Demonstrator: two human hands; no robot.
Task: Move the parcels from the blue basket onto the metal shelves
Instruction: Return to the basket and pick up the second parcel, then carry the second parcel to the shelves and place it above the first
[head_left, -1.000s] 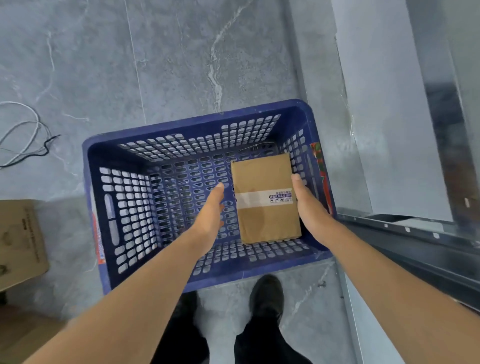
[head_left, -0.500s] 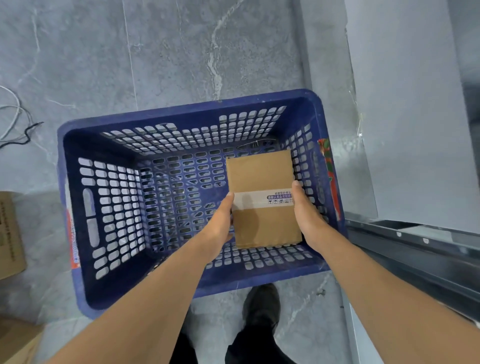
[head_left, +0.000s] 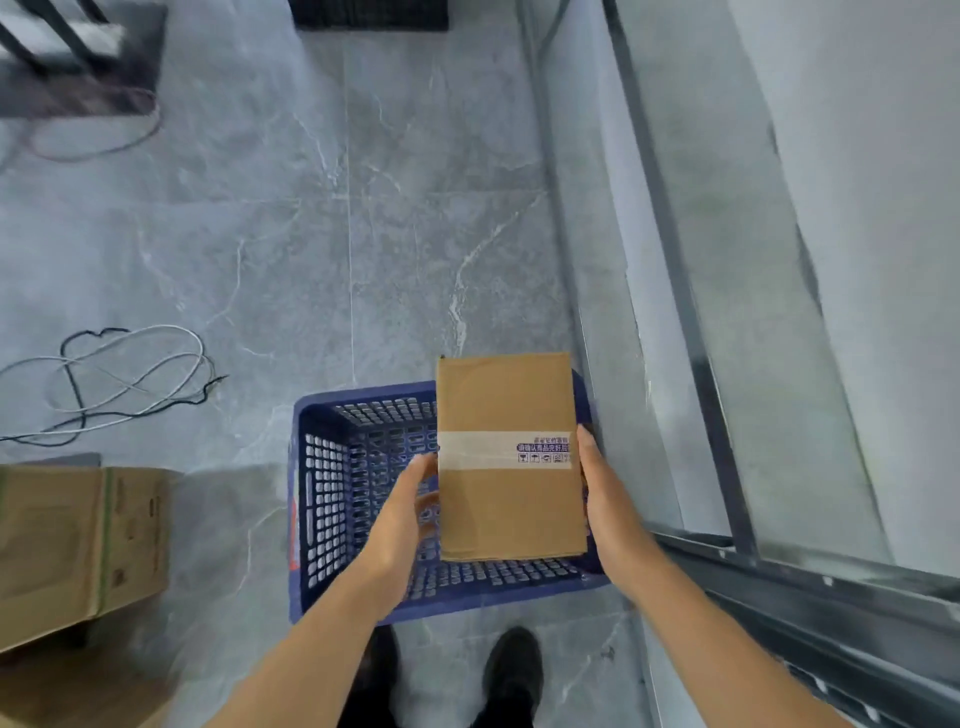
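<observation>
A flat brown cardboard parcel with a band of clear printed tape hangs above the blue basket. My left hand presses on its left edge and my right hand on its right edge, so both hold it between them. The basket stands on the grey floor under the parcel and I see nothing else inside it. The metal shelves run along the right side, with a dark steel rail and a pale shelf surface.
A large cardboard box stands on the floor at the left. Loose white and black cables lie on the tiles beyond it. My two black shoes stand just in front of the basket. A dark crate sits at the far top.
Both hands closed on the parcel's sides and lifted it up out of the basket. The view has tilted up and now shows more floor and shelving.
</observation>
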